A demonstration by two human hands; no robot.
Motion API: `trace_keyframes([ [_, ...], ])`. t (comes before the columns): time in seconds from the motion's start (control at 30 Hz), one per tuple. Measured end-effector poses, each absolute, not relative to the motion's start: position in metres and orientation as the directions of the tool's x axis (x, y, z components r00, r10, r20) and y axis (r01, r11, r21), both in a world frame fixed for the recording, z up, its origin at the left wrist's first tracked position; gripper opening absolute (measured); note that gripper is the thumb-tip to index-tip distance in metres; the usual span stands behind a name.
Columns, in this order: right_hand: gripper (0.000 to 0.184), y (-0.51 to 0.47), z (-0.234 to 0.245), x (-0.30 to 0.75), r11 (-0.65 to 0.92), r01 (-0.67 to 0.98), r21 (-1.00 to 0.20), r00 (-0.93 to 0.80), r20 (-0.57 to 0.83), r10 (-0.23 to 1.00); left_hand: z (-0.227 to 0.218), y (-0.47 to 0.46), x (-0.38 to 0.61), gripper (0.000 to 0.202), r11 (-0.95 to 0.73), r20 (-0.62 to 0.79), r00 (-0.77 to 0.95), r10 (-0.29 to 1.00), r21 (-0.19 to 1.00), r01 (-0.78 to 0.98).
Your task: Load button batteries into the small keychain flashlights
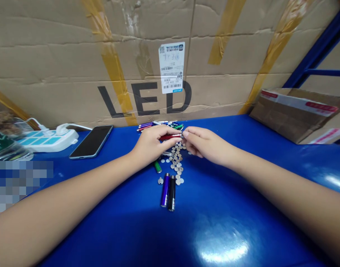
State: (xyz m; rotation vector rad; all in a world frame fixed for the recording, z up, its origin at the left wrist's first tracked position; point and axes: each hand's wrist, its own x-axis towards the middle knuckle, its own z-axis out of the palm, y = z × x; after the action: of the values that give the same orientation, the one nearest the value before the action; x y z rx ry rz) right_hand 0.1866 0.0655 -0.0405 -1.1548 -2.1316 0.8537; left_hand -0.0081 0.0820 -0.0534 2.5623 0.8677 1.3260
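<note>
Likely workshop; blue tabletop (131, 230), scattered silvery discs (179, 165); LED carton (69, 63) behind

1. A red tube (169, 137) — slim and glossy, with a silvery end.
2. It lies crosswise, almost level, that end pointing right.
3. Held between thumb and fingers of the left hand (150, 144) — silvery end at the fingertips of the right hand (206, 144).

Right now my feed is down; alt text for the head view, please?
Left hand holds a red tube, right hand at its metal end, over a blue table. Nearer lie small discs, a purple tube and a black tube. Phone and power strip sit left.
</note>
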Motion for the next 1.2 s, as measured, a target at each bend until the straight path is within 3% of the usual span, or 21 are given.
trace_keyframes([
  [0.07, 0.028, 0.065, -0.038, 0.192, 0.608, 0.680, -0.410, -0.528, 0.300, 0.794, -0.053, 0.082, -0.008, 0.014, -0.795, 0.682, 0.424, 0.596, 0.427, 0.432],
  [0.13, 0.027, 0.066, -0.036, 0.198, 0.668, 0.731, -0.139, -0.613, 0.298, 0.732, -0.052, 0.081, -0.008, 0.015, -0.793, 0.665, 0.441, 0.603, 0.439, 0.423],
  [0.2, 0.025, 0.067, -0.035, 0.202, 0.690, 0.724, -0.015, -0.661, 0.272, 0.699, -0.052, 0.080, -0.008, 0.016, -0.806, 0.654, 0.478, 0.587, 0.415, 0.421],
  [0.27, 0.024, 0.069, -0.036, 0.205, 0.713, 0.701, 0.019, -0.691, 0.265, 0.673, -0.053, 0.080, -0.009, 0.016, -0.827, 0.661, 0.506, 0.555, 0.370, 0.424],
  [0.4, 0.029, 0.071, -0.038, 0.203, 0.767, 0.636, -0.088, -0.723, 0.281, 0.631, -0.055, 0.082, -0.012, 0.015, -0.884, 0.711, 0.548, 0.441, 0.238, 0.403],
  [0.5, 0.032, 0.069, -0.039, 0.199, 0.769, 0.558, -0.310, -0.705, 0.312, 0.637, -0.056, 0.084, -0.015, 0.014, -0.914, 0.735, 0.575, 0.360, 0.153, 0.377],
  [0.57, 0.034, 0.067, -0.041, 0.195, 0.676, 0.470, -0.568, -0.665, 0.276, 0.694, -0.055, 0.084, -0.016, 0.014, -0.927, 0.753, 0.578, 0.314, 0.112, 0.358],
  [0.67, 0.033, 0.065, -0.044, 0.191, 0.352, 0.264, -0.898, -0.648, 0.106, 0.755, -0.054, 0.083, -0.017, 0.015, -0.941, 0.771, 0.582, 0.258, 0.064, 0.333],
  [0.77, 0.034, 0.067, -0.048, 0.191, 0.118, 0.143, -0.983, -0.691, -0.014, 0.723, -0.053, 0.081, -0.016, 0.015, -0.947, 0.769, 0.590, 0.245, 0.059, 0.317],
  [0.83, 0.037, 0.069, -0.048, 0.193, 0.156, 0.170, -0.973, -0.702, -0.009, 0.712, -0.053, 0.081, -0.014, 0.014, -0.939, 0.760, 0.583, 0.289, 0.106, 0.327],
  [0.9, 0.040, 0.072, -0.046, 0.196, 0.339, 0.268, -0.902, -0.675, 0.075, 0.734, -0.052, 0.080, -0.012, 0.014, -0.915, 0.744, 0.557, 0.368, 0.185, 0.358],
  [1.03, 0.039, 0.071, -0.037, 0.201, 0.671, 0.496, -0.551, -0.635, 0.296, 0.713, -0.050, 0.078, -0.008, 0.014, -0.857, 0.716, 0.492, 0.495, 0.307, 0.414],
  [1.2, 0.023, 0.066, -0.028, 0.205, 0.741, 0.670, -0.048, -0.707, 0.265, 0.656, -0.050, 0.077, -0.008, 0.015, -0.802, 0.686, 0.437, 0.582, 0.393, 0.450],
])
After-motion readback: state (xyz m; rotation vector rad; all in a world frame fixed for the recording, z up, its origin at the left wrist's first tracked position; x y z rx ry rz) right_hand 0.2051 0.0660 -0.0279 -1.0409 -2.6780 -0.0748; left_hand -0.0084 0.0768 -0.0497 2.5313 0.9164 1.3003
